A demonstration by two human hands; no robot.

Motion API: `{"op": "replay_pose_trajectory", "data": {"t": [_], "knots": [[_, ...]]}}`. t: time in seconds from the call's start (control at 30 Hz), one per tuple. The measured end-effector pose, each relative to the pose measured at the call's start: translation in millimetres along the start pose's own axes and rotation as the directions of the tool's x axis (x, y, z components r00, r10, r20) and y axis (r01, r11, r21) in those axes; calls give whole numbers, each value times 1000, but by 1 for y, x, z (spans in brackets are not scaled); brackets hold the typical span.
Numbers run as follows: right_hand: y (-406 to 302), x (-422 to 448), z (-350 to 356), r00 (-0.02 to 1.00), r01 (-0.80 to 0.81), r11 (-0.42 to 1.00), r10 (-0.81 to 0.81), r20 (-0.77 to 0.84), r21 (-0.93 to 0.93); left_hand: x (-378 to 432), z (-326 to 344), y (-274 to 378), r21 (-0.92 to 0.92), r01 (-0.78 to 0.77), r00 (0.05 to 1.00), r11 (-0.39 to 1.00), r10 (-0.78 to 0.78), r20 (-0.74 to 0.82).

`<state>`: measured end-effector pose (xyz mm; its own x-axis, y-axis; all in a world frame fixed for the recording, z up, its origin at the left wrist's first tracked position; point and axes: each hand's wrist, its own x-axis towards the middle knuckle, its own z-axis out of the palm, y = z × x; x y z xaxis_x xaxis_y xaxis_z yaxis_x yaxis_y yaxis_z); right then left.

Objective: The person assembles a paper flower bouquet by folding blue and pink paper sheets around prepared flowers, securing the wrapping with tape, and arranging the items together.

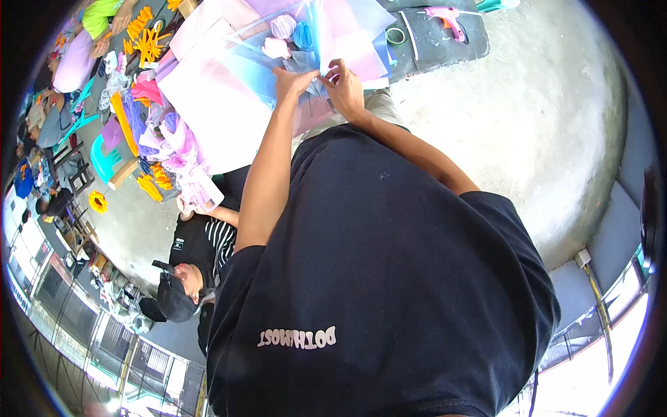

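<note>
Both hands meet at the gathered edge of a translucent blue wrapping sheet (245, 68) at the top centre. My left hand (295, 83) pinches the sheet between thumb and fingers. Touching it from the right, my right hand (344, 89) also has thumb and fingertips closed on the wrap. Just beyond the fingers lie a lilac yarn flower (283, 26), a blue yarn flower (302, 35) and a pale pink yarn flower (276, 48). Thin dark stems run below the hands. Large pink and white wrapping sheets (213, 109) spread underneath and to the left.
A pink glue gun (452, 22) and a roll of tape (395, 36) lie on the dark table (432, 54) at the right. Orange pipe cleaners (148, 47) and a wrapped pink bouquet (182, 156) are at the left. A co-worker in a black cap (174, 297) sits close by on the left.
</note>
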<state>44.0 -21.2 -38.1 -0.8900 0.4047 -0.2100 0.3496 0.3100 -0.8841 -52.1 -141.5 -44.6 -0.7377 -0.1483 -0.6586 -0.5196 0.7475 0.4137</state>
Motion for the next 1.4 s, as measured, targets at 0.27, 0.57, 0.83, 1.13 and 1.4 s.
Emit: {"op": "replay_pose_trajectory", "data": {"t": [0.27, 0.57, 0.83, 1.13, 1.4], "knots": [[-5, -10, 14, 987, 15, 999, -23, -157, -52, 6, 3, -2, 34, -31, 1000, 999, 31, -1], [-14, -15, 26, 967, 64, 994, -83, -243, -85, 11, 2, -5, 52, 17, 1000, 999, -17, 2], [-8, -10, 33, 957, -48, 996, 69, -283, 80, 11, -3, -11, 35, -5, 1000, 999, 4, 18], [14, -2, 40, 923, -207, 918, 298, -244, 337, -14, -11, -7, -71, -34, 999, 997, 33, -14], [22, 1, 42, 947, -205, 951, 253, -199, 232, -21, -15, -3, -76, -79, 996, 994, 75, -50]]}}
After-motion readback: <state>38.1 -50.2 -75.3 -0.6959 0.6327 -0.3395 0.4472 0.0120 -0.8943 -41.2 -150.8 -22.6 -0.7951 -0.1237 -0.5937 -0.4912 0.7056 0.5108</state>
